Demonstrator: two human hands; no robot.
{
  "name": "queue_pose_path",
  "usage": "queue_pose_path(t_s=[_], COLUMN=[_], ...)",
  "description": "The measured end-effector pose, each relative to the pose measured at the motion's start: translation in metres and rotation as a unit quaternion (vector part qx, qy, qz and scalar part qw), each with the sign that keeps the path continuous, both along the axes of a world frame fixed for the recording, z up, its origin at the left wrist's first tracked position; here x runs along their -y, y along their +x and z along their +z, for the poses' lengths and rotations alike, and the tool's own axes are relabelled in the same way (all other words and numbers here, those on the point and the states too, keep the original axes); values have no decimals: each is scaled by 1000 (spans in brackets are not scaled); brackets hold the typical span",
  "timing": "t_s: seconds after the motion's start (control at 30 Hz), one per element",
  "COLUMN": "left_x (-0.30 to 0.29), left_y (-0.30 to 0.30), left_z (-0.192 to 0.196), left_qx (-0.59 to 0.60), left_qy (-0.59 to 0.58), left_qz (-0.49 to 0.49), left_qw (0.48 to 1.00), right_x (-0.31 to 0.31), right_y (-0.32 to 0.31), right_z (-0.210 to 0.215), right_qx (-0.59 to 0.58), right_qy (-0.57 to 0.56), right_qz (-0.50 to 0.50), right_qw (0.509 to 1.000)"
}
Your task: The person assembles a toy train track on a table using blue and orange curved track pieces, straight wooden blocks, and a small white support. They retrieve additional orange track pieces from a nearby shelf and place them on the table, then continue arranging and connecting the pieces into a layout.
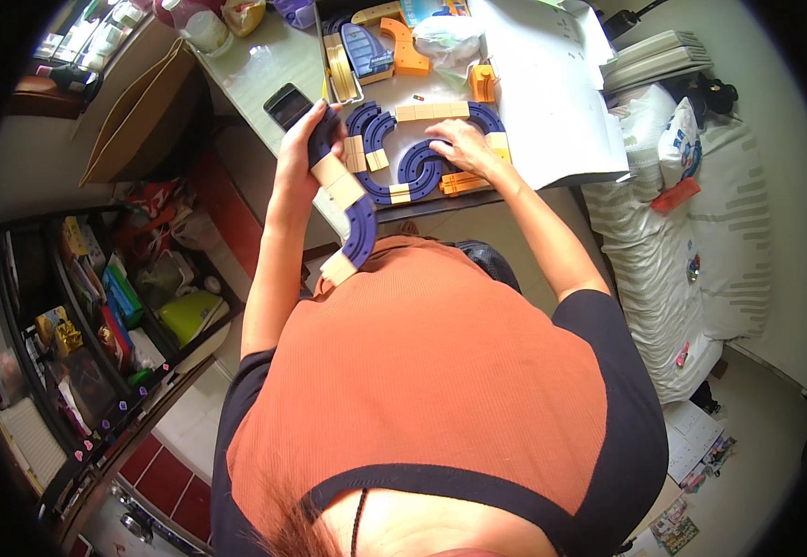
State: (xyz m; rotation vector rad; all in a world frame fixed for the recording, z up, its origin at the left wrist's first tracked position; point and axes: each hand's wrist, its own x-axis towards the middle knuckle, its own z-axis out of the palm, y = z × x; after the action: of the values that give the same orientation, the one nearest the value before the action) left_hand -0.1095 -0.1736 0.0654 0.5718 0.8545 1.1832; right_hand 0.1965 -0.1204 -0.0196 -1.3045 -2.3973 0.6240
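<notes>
Hands [298,150] apart, held track [337,181] past table [244,93] edge

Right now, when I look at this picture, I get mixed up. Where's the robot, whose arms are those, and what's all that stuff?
There's no robot here, just a person with two bare hands. The camera sits on the person's head and looks down, so the big orange shirt is their own body. Its wide round lens makes straight edges look bendy.

The left hand holds a wiggly strip of toy track, made of dark blue and wood-coloured parts. The right hand is at the dark blue curved track on the work surface. I can't tell whether it's gripping a piece.

Farther away are some orange pieces and a clear plastic bag. A dark phone is beside the left hand.
</notes>
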Motion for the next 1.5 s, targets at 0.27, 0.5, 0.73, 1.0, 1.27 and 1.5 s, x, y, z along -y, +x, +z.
queue_pose_path(t_s=[0.27, 0.5, 0.73, 1.0, 1.27, 1.5], left_x=[-28, 12, 81, 106, 51, -24], left_y=[43, 27, 45, -39, -19, 83], left_z=[-12, 44, 33, 32, 21, -16], left_qx=[47, -665, -625, -701, -709, -664], left_qy=[50, 519, 428, 173, 301, 347], left_qz=[139, 38, -295, -78, -127, -182], left_qw=[988, 536, 583, 687, 625, 637], right_x=[82, 93, 116, 101, 3, -23], right_y=[-57, -43, -31, 67, 83, 43], right_z=[84, 114, 119, 118, 53, -11], right_qx=[-480, -452, -308, -422, -187, -105], right_qy=[-550, -491, -521, -497, -221, -97], right_qz=[25, -100, 23, -240, -112, -153], right_qw=[684, 738, 796, 719, 951, 978])
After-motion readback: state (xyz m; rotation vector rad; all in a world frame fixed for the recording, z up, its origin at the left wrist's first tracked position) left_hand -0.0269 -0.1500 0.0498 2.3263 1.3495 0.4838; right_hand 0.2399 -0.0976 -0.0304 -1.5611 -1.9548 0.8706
